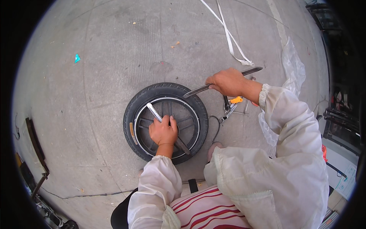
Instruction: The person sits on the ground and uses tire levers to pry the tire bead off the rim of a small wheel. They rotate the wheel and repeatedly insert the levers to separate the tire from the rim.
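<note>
A black tyre point(135, 107) on a dark spoked wheel point(164, 114) lies flat on the floor, with a worn tan strip stuck on the tyre's left side. My left hand point(164, 131) is closed round a metal lever point(155, 112) that lies slanted across the wheel, its silver end at the upper-left rim. My right hand point(228, 82) grips a long dark flat bar point(250, 71), held slanted over the tyre's upper right, its lower end at the tyre near the rim.
Tools point(236, 100), one orange-handled, and a wrench lie right of the wheel. Crumpled plastic sheeting point(292, 65) lies at the right, white straps point(230, 45) behind. Dark racks point(341, 124) stand along the right edge; metal parts point(36, 149) are at the left edge.
</note>
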{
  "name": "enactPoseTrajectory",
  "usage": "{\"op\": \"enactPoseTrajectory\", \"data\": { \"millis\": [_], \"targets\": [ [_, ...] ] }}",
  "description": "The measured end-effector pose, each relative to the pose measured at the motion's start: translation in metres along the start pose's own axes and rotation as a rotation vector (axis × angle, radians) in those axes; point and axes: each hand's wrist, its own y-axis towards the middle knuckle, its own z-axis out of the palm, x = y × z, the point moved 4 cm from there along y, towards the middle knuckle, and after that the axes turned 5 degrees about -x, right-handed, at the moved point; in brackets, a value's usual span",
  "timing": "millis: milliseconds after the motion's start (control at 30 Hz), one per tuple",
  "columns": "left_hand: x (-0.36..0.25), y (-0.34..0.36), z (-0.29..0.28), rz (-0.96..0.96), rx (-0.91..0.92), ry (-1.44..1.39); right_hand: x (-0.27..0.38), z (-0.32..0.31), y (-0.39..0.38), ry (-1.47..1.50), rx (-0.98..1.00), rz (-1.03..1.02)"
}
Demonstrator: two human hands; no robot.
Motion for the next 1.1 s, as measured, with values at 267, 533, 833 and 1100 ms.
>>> {"op": "enactPoseTrajectory", "data": {
  "millis": [267, 533, 833, 1100],
  "targets": [
    [0.0, 0.0, -0.001, -0.006, 0.007, -0.016, 0.016, -0.018, 0.019, -0.136, 0.002, -0.057],
    [0.001, -0.001, 0.0, 0.003, 0.023, -0.012, 0.019, -0.026, 0.057, -0.176, 0.097, -0.091],
    [0.0, -0.001, -0.001, 0.025, -0.006, -0.02, -0.017, 0.011, 0.134, 0.075, 0.513, -0.126],
    [0.0, 0.001, -0.003, 0.039, -0.013, -0.02, 0.007, 0.002, 0.132, -0.028, 0.46, -0.131]
  ]
}}
